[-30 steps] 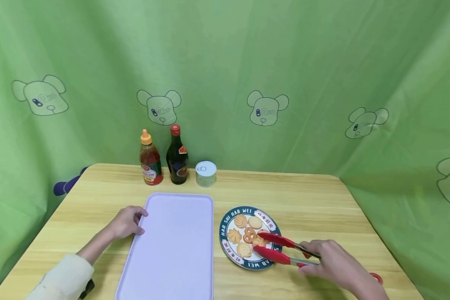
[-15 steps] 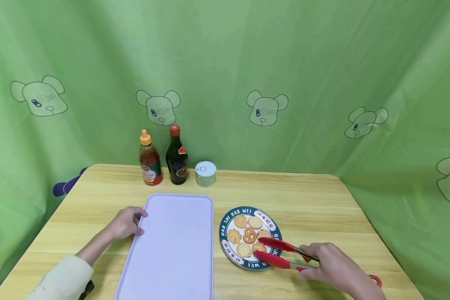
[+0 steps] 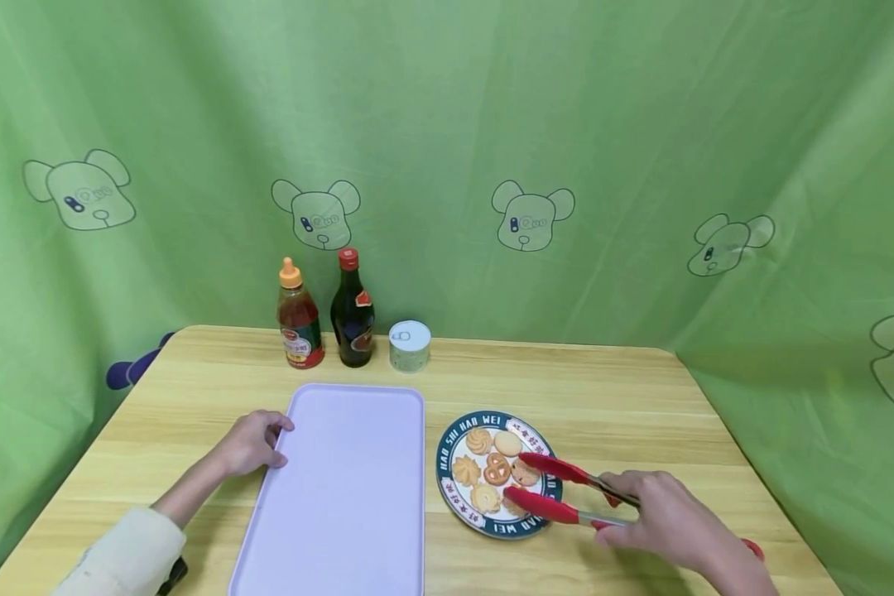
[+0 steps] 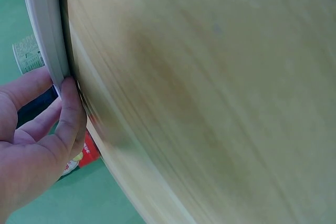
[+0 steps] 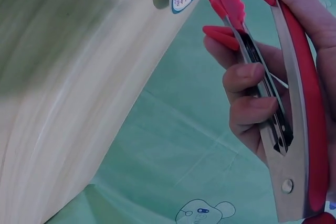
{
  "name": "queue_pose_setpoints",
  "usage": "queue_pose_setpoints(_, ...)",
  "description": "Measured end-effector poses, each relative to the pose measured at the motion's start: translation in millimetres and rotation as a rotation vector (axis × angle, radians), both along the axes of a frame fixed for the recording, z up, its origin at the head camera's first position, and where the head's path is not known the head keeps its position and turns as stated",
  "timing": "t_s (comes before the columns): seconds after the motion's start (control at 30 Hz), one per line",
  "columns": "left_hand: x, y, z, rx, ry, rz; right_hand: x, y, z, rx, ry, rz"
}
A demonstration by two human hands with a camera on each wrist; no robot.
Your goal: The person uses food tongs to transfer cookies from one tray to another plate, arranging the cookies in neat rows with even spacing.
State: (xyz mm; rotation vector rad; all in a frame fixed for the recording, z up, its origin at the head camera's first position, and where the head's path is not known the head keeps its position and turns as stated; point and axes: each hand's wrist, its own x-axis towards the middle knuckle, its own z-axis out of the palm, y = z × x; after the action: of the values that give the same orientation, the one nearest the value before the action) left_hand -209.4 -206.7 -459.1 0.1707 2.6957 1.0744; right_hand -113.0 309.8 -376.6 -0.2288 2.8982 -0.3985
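My left hand (image 3: 249, 443) pinches the left rim of a pale purple tray (image 3: 343, 488); in the left wrist view its thumb and fingers (image 4: 68, 114) lie on either side of that rim. Red-tipped metal tongs (image 3: 542, 505) are in my right hand (image 3: 666, 517), with the fingers curled round the handles in the right wrist view. The tongs' red heads stand apart over the right part of a round plate (image 3: 444, 463) with a dark, lettered rim. Several cookies lie on the plate, among them a pretzel-shaped cookie (image 3: 497, 469). The tongs partly cover the cookies at the right.
Behind the tray stand a sauce bottle (image 3: 300, 327) with an orange cap, a dark bottle (image 3: 353, 319) with a red cap and a low tin can (image 3: 410, 346). A green curtain (image 3: 432, 124) hangs along the table's (image 3: 603, 389) back and sides.
The tongs dipped slightly toward the near side of the plate, then came back up. Their heads are a little wider apart now. My left hand and the tray have stayed put.
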Motion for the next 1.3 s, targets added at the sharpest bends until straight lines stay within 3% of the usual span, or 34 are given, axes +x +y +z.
queue_pose_setpoints(0.13, -0.4, -0.1, -0.7, 0.002, 0.001, -0.003, -4.1, 0.1, -3.0, -0.022, 0.121, 0.007)
queue_pose_setpoints(0.4, -0.6, -0.4, -1.5, 0.005, 0.001, -0.005, -23.1, -9.9, -23.5, -0.054, 0.203, -0.141)
queue_pose_setpoints(0.67, -0.1, -0.1, -0.2, 0.009, 0.003, -0.007, -43.6, -11.0, -47.7, 0.091, 0.276, -0.215)
queue_pose_setpoints(1.0, 0.0, -0.1, 0.2, -0.001, -0.001, 0.003, -61.7, -10.9, -60.7, 0.184, 0.164, -0.309)
queue_pose_setpoints(1.3, -0.8, 1.4, -1.2, -0.004, -0.002, -0.007, -69.8, -7.5, -69.0, 0.142, 0.089, -0.379)
